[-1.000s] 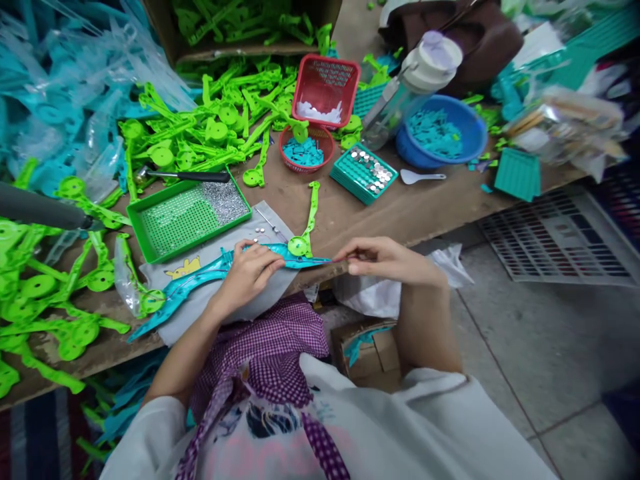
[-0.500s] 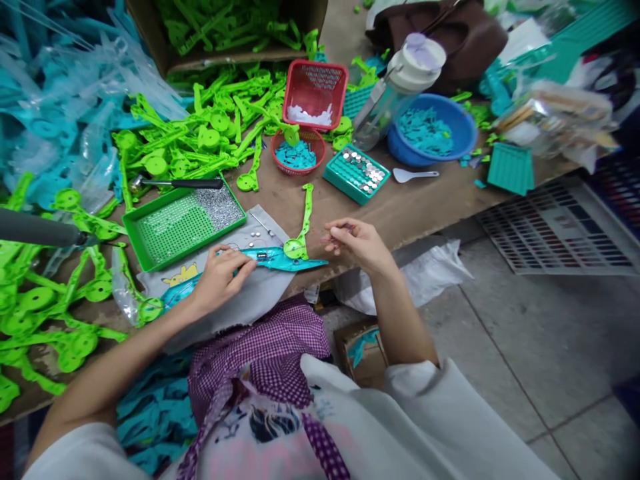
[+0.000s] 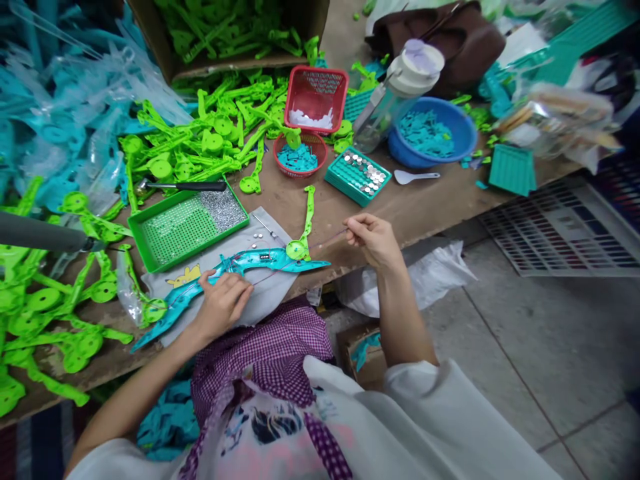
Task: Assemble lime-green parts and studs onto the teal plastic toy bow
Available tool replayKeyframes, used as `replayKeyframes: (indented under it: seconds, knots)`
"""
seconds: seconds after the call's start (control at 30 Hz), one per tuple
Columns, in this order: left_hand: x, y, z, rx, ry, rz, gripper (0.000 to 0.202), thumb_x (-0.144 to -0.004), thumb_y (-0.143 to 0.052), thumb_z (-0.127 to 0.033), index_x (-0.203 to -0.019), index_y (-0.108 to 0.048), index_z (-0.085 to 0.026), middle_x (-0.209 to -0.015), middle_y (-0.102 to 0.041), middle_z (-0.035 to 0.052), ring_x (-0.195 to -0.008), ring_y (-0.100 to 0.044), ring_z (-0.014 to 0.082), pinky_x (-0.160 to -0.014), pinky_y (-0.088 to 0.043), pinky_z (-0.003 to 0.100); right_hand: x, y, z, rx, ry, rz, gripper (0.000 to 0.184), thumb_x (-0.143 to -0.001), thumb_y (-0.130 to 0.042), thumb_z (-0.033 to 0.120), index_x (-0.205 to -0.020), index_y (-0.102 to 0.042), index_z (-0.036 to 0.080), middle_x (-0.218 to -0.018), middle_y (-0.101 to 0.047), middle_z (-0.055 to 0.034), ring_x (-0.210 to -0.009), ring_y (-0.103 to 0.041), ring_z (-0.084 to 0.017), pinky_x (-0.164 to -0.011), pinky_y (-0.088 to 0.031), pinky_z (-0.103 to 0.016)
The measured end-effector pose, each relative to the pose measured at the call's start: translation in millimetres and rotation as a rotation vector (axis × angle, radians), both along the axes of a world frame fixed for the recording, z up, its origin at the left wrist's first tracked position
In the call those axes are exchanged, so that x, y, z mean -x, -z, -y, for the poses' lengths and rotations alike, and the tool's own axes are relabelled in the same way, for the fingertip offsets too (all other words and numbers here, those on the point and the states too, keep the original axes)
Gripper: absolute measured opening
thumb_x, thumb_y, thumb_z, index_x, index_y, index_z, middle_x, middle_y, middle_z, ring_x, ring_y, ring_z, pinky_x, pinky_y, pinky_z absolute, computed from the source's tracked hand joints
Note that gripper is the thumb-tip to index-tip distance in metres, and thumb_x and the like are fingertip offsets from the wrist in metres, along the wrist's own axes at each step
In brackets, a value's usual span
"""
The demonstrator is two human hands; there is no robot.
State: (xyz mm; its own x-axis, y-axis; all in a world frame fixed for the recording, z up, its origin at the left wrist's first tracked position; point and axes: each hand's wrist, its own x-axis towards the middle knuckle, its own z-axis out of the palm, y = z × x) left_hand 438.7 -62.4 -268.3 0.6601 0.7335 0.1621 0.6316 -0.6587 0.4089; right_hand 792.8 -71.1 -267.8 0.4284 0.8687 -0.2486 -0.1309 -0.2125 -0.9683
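A long curved teal plastic piece [image 3: 260, 261] lies on a grey cloth [image 3: 235, 250] at the table's front edge. My left hand [image 3: 223, 303] rests on its left half with fingers curled, pressing it down. My right hand [image 3: 373, 239] is raised to the right of it, pinching the end of a thin reddish string [image 3: 331, 239] that runs back toward the teal piece. A green plastic arm [image 3: 304, 228] lies across the teal piece's right end. A few small silver discs [image 3: 257, 235] sit on the cloth.
A green tray [image 3: 185, 223] of tiny silver parts lies left of the cloth. Behind are a red basket [image 3: 316, 99], a round red basket [image 3: 299, 152], a teal tray [image 3: 357, 175], a blue bowl [image 3: 434, 131], a bottle [image 3: 395, 90]. Green pieces [image 3: 200, 133] pile up at left.
My right hand has moved up and right from the teal piece's end, drawing the string out. My left hand has slid left along the piece.
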Motion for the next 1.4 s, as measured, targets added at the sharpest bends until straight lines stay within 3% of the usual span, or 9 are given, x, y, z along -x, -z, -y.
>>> replayKeyframes:
  seconds: [0.13,0.2,0.37,0.53,0.7,0.83,0.93,1.13,1.4]
  knots:
    - [-12.3,-16.0,17.9,-0.169,-0.138,0.006,0.054,-0.094,-0.054,-0.027,-0.145,-0.039,-0.02,-0.144,-0.049,0.0202,-0.136,-0.043,0.0346,-0.111,-0.019,0.053,31.7,-16.7,15.2,0.024,-0.177,-0.079,0.046,-0.06,-0.083,0.055,-0.081,-0.062,0.019,-0.051,-0.064,0.0033,-0.039,-0.054,-0.007,-0.038,-0.04,-0.017]
    - [-37.3,-30.2,15.7,-0.073,-0.02,0.092,0.078,-0.092,-0.059,-0.033,-0.156,-0.015,-0.024,-0.156,-0.032,0.0189,-0.145,-0.029,0.0354,-0.116,-0.018,0.055,56.0,-24.5,16.6,0.037,-0.361,-0.158,0.046,-0.064,-0.082,0.053,-0.085,-0.059,0.019,-0.054,-0.067,0.0024,-0.042,-0.058,-0.009,-0.039,-0.042,-0.018]
    - [-97.8,-50.5,-26.4,0.647,0.375,0.43,0.081,-0.09,-0.061,-0.042,-0.155,-0.018,-0.023,-0.155,-0.035,0.0159,-0.141,-0.04,0.0298,-0.113,-0.038,0.047,80.9,-32.2,7.4,-0.098,-0.352,-0.157,0.046,-0.068,-0.078,0.056,-0.076,-0.048,0.021,-0.048,-0.06,0.0066,-0.037,-0.049,-0.006,-0.037,-0.037,-0.017]
    - [-78.1,-47.4,-56.7,1.268,0.678,0.27,0.093,-0.063,-0.086,-0.048,-0.144,-0.044,-0.027,-0.145,-0.051,0.0124,-0.129,-0.053,0.0308,-0.104,-0.047,0.044,56.2,-24.2,14.2,-0.069,-0.28,-0.079,0.045,-0.066,-0.082,0.051,-0.069,-0.049,0.021,-0.047,-0.052,0.0088,-0.037,-0.04,-0.003,-0.035,-0.028,-0.017]
    - [-91.6,-41.2,-49.6,1.422,0.055,0.603,0.045,-0.085,-0.063,-0.057,-0.11,-0.062,-0.02,-0.109,-0.067,0.0097,-0.102,-0.065,0.0201,-0.09,-0.051,0.036,64.4,-25.3,13.2,-0.137,-0.53,-0.219,0.036,-0.079,-0.071,0.052,-0.086,-0.06,0.018,-0.07,-0.061,0.003,-0.058,-0.055,-0.006,-0.053,-0.043,-0.019]
    - [-118.8,-43.1,-45.5,1.53,-0.085,0.721,0.04,-0.08,-0.073,-0.052,-0.092,-0.057,-0.017,-0.091,-0.066,0.005,-0.087,-0.065,0.0158,-0.08,-0.053,0.032,70.1,-32.1,8.0,-0.224,-0.527,-0.099,0.031,-0.089,-0.062,0.048,-0.099,-0.055,0.02,-0.073,-0.063,0.0027,-0.063,-0.058,-0.007,-0.058,-0.045,-0.021]
    - [-120.9,-39.8,-48.1,1.478,-0.093,0.696,0.047,-0.076,-0.077,-0.047,-0.104,-0.054,-0.017,-0.081,-0.064,0.0022,-0.076,-0.063,0.0144,-0.073,-0.051,0.031,65.9,-30.2,8.3,-0.225,-0.563,-0.069,0.03,-0.09,-0.06,0.047,-0.099,-0.05,0.021,-0.072,-0.063,0.0028,-0.062,-0.058,-0.008,-0.056,-0.044,-0.021]
    - [-116.5,-27.6,-63.8,0.663,0.049,0.558,0.031,-0.076,-0.077,-0.032,-0.099,-0.063,-0.018,-0.092,-0.066,0.0039,-0.09,-0.061,0.0167,-0.083,-0.048,0.032,66.9,-18.3,4.3,-0.198,-0.512,-0.149,0.035,-0.088,-0.061,0.053,-0.096,-0.046,0.022,-0.066,-0.061,0.0061,-0.052,-0.05,-0.006,-0.05,-0.039,-0.02]
    - [-121.0,-27.1,-72.7,0.794,0.155,0.406,0.019,-0.088,-0.063,-0.031,-0.095,-0.067,-0.014,-0.081,-0.072,0.0046,-0.07,-0.065,0.0135,-0.065,-0.052,0.027,70.2,-10.9,1.3,-0.139,-0.43,-0.106,0.04,-0.081,-0.067,0.057,-0.086,-0.051,0.02,-0.065,-0.064,0.0032,-0.053,-0.056,-0.007,-0.049,-0.042,-0.02]
